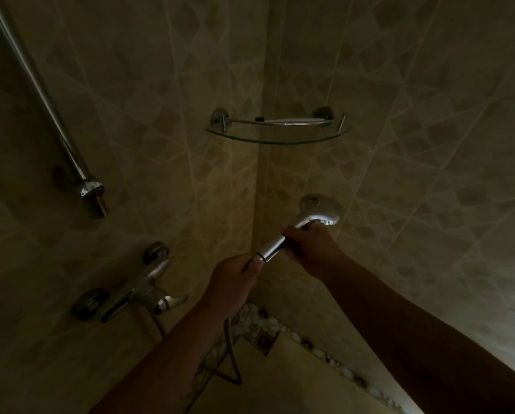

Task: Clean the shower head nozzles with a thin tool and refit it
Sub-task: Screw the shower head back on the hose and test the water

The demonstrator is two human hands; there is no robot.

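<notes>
Gripping the shower head [318,211] handle, the right hand [313,249] fingers [292,234] wrap its upper section; the left hand [235,279] clenches the hose [230,348] coupling just below. Head points beyond the right fingers, under the glass shelf [277,134].

A glass corner shelf [277,138] is hanging in the wall corner, carrying a flat white soap dish [289,121] behind its chrome rail [283,124].

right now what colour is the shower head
Shiny silver chrome, seen in the head view: shower head.
</notes>
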